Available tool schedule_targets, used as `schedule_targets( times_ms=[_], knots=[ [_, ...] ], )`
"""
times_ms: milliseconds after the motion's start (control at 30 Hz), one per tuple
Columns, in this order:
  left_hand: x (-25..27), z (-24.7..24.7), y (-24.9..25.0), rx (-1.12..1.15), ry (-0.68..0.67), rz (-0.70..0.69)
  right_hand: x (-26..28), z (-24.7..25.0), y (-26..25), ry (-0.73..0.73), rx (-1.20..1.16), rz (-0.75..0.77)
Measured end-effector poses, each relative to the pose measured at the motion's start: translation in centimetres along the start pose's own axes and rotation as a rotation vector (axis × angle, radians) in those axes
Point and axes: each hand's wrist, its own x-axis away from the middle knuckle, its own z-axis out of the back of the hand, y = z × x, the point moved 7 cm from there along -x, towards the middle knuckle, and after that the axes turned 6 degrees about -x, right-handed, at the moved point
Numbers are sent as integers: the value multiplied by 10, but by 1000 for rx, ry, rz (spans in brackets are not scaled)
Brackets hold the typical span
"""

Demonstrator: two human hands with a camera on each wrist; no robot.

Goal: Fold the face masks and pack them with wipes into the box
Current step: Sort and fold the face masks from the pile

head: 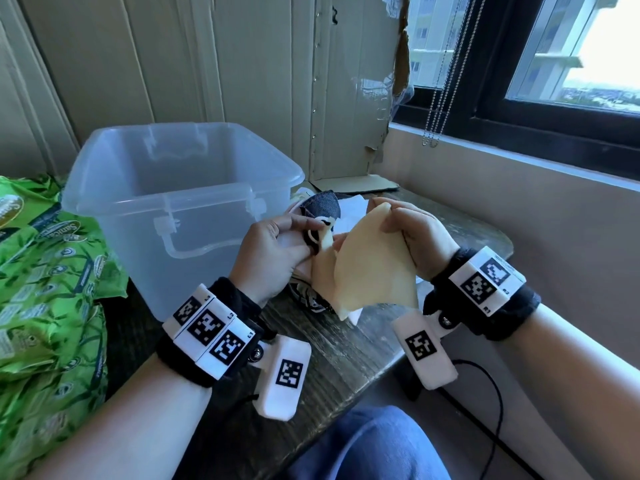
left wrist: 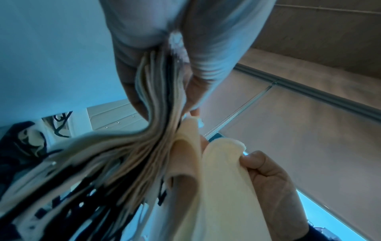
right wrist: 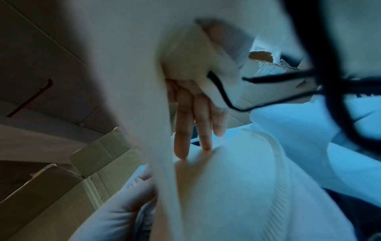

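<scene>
Wipe packs, green crinkly plastic, are cut off at the left frame edge, beside a clear plastic box w/ a hinged handle; its floor is hard to make out through the frosted walls. The table, dark rough wood, is mostly covered. The left hand is curled round a bunch of masks; in the left wrist view a fan of thin cloth edges, beige, grey and black, is pinched betw. thumb and fingers, the lower ends blurred. A dark blue mask lies behind the hands, partly hidden. A cream mask, soft and limp, is held up betw. both hands, just right of the box; its top corner is pinched by the right hand. The right wrist view is blurred; only cloth and black ear loops are made out.
</scene>
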Motion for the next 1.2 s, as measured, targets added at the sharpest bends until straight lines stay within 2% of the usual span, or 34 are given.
schedule_targets(
  times_ms=[100, 300, 367, 500, 533, 567, 633, 700, 767, 833, 867, 933, 1000, 1033, 1100, 1200],
  knots=[
    [-1, -2, -3, -50, -15, 3, -2, -6, 8, -100, 15, -40],
    [-3, -5, -16, -36, -56, 131, 3, 1, -2, -28, 64, 37],
    [-3, -4, -16, -15, -46, 140, 3, 9, -11, 79, 104, 90],
    [-1, -3, -12, 76, -40, 110, 9, 43, -42, 500, 301, 345],
    [-1, -4, -12, 125, -43, 125, 12, 46, -46, 554, 315, 401],
    [-1, -4, -14, 153, -38, 141, 15, 42, -50, 555, 341, 455],
    [-2, -6, -16, 176, -41, 162, 21, 16, -50, 406, 444, 507],
    [-1, -12, -16, 246, -81, 153, 24, -21, -39, 135, 549, 450],
    [1, -16, -14, 327, -129, 154, 24, -48, -24, -133, 541, 334],
    [1, -13, -15, 263, -102, 169, 24, -54, -21, -242, 366, 277],
    [0, -11, -15, 178, -76, 160, 21, -48, -22, -212, 249, 259],
    [-2, -6, -18, 70, -33, 126, 13, -21, -21, 25, 188, 246],
    [-3, -4, -19, 72, -2, 125, 7, 12, -11, 294, 431, 187],
    [-3, -3, -20, 77, 13, 124, 6, 21, -4, 333, 553, 103],
    [-3, -2, -18, 77, 38, 113, 4, 26, 19, 244, 623, -117],
    [-4, 2, -16, 108, 89, 108, 13, 14, 42, 73, 292, -291]
  ],
)
